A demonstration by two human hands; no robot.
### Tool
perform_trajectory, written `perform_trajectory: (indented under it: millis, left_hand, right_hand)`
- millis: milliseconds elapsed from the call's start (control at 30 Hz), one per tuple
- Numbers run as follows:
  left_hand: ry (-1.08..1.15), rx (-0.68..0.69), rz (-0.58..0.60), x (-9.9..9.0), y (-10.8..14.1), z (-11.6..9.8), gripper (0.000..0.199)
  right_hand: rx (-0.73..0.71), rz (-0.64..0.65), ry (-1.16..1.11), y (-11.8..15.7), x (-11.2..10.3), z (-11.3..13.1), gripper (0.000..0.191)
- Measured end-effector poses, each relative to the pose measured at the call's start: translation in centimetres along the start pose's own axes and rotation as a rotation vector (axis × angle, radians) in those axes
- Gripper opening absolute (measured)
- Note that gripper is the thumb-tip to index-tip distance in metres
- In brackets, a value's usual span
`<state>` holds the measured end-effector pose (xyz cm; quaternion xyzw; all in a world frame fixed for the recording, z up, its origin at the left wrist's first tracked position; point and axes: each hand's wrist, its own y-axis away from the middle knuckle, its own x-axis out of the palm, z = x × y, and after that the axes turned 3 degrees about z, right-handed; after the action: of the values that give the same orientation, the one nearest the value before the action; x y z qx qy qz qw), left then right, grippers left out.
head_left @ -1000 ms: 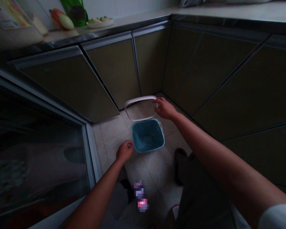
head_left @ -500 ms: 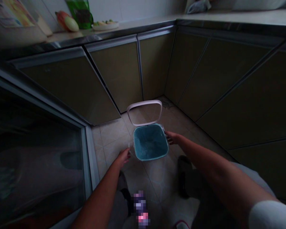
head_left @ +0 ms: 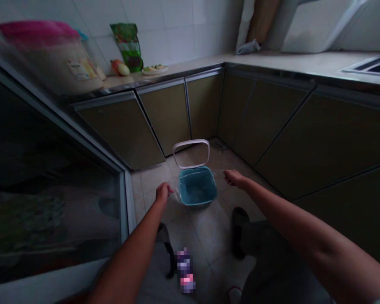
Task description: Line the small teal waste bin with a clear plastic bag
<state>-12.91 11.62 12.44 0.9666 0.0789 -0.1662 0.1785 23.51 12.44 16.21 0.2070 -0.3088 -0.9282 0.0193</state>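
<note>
Liner (head_left: 176, 191), now drawn out past both sides of the bin (head_left: 199, 204) on the floor (head_left: 152, 179), its ring (head_left: 191, 166) raised; my left hand (head_left: 163, 192) pinches one edge, my right hand (head_left: 234, 178) the other, spreading it.

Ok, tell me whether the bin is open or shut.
The bin is open: its pale frame stands up behind, and the teal inside shows.

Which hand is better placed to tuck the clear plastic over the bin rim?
Probably left: the left hand is nearer the teal bin, clear plastic bunched between; the right hand is farther out.
</note>
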Motion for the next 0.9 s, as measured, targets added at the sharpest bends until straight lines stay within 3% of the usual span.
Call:
perform_trajectory:
  millis: [267, 433, 533, 600, 733, 900]
  left_hand:
    - [0.211, 0.085, 0.106, -4.3, 6.3, -8.0, 0.029]
    - [0.299, 0.251, 0.197, -8.1, 11.5, -12.4, 0.039]
    - [0.294, 0.313, 0.258, -10.0, 15.2, -14.1, 0.045]
    - [0.280, 0.336, 0.293, -11.1, 17.7, -14.8, 0.049]
    - [0.273, 0.349, 0.324, -12.7, 22.2, -15.6, 0.049]
    - [0.281, 0.323, 0.351, -13.6, 25.9, -15.7, 0.050]
  right_hand:
    - [-0.224, 0.072, 0.049, 9.0, -2.3, 7.0, 0.033]
    - [-0.418, 0.088, 0.222, 14.4, -4.9, 9.3, 0.039]
    - [-0.518, 0.123, 0.325, 18.5, -6.9, 9.1, 0.043]
    - [-0.531, 0.211, 0.382, 21.4, -8.2, 8.2, 0.047]
    - [-0.431, 0.425, 0.478, 26.7, -10.1, 5.7, 0.055]
    - [-0.305, 0.593, 0.521, 31.0, -11.3, 2.9, 0.053]
